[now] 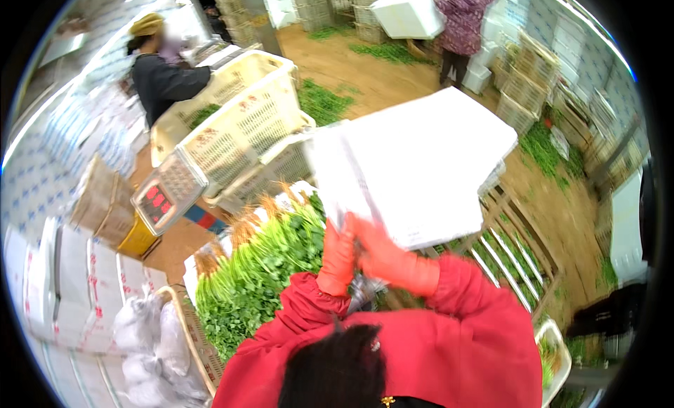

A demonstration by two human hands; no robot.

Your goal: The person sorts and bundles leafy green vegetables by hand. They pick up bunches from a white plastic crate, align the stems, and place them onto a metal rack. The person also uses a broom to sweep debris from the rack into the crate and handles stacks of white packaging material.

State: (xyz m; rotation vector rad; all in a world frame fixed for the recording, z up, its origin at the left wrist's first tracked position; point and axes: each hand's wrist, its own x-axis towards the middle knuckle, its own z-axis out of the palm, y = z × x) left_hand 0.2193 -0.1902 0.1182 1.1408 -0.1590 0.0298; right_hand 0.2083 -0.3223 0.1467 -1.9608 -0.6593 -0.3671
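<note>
Both my hands wear orange-red gloves and come together at the near left edge of a stack of white sheets point(410, 165), paper or thin plastic. My left hand point(337, 260) is upright against the near left corner. Beside it, my right hand point(397, 255) has its fingers on the sheet's near edge. Motion blur hides whether either one pinches a sheet. Left of my hands lie bunches of coriander point(263, 255) in a row, roots pointing away and leaves towards me, with white material under the roots.
A digital scale display point(158, 202) stands before a cream plastic crate point(247, 113). A slatted wooden frame point(516, 244) is at right. White bags point(152, 345) fill a basket at lower left. One co-worker point(163, 71) leans over the crate; another point(463, 23) carries a foam box point(408, 13).
</note>
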